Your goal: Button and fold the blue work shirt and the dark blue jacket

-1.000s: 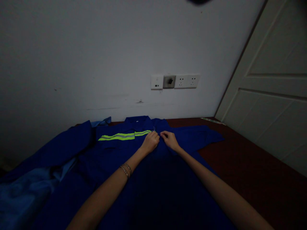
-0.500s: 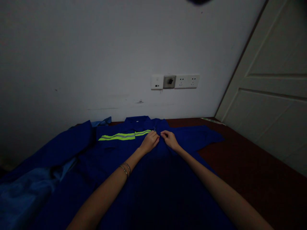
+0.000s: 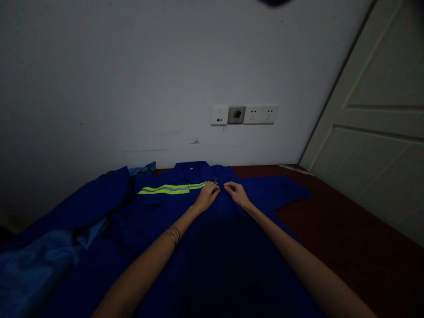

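Observation:
A dark blue work jacket (image 3: 179, 221) with a collar and a yellow-green and grey reflective strip (image 3: 165, 190) lies spread out before me. Over its chest, at the right end of the strip, my left hand (image 3: 207, 195) is closed in a pinch. Just across a small gap my right hand (image 3: 237, 193) pinches too, thumb and fingertips together. Whatever either hand holds is too small and dark to make out. A small pale mark (image 3: 216, 180) shows on the cloth between and behind the hands. My left wrist wears bracelets (image 3: 173, 234).
The jacket lies on a dark red-brown surface (image 3: 341, 225) against a grey wall (image 3: 99, 88) with sockets (image 3: 261, 115). Light blue cloth (image 3: 36, 260) is bunched at the left. A pale panelled door (image 3: 380, 145) stands at the right.
My hands have drawn slightly farther apart, the right one moving a little to the right. Both remain pinched. The whole view has shifted slightly.

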Demonstrator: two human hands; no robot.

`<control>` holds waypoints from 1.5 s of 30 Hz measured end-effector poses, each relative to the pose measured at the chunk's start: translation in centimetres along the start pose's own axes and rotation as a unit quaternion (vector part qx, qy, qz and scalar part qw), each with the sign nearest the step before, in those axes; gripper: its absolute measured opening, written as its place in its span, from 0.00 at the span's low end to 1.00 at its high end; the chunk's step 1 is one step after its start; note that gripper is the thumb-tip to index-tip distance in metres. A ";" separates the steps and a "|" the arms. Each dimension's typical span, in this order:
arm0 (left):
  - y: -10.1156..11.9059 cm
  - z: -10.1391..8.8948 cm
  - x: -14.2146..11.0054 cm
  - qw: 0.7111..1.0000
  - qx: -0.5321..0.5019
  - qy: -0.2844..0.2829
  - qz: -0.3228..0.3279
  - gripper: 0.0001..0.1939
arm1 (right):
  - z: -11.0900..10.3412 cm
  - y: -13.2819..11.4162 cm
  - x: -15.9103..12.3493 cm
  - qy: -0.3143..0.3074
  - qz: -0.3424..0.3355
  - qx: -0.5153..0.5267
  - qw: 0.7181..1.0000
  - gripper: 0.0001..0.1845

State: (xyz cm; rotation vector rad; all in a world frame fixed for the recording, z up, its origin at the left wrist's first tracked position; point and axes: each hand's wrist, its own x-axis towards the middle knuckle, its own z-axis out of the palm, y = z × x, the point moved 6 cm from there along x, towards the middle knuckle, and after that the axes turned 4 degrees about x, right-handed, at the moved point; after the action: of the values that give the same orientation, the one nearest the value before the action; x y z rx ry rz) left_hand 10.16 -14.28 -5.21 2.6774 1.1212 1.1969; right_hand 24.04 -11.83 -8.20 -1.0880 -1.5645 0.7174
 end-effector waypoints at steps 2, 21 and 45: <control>-0.2 0.1 0.0 1.000 -0.011 0.000 -0.009 0.03 | 0.0 0.0 0.0 0.000 -0.004 0.008 1.000 0.14; -1.8 0.5 -0.1 0.961 -0.126 -0.056 -0.241 0.05 | 0.2 -0.4 -0.3 -0.001 -0.027 0.010 1.000 0.12; 0.1 3.5 -2.5 0.603 -0.541 -0.013 -0.586 0.11 | 0.2 -2.1 -1.0 0.024 -0.060 -0.014 0.998 0.11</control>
State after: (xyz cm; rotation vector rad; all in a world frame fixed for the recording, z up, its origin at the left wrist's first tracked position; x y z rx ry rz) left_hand 11.35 -14.94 -9.31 0.6916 1.1375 0.9193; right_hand 23.27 -13.59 -6.86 -1.0142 -1.5883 0.5855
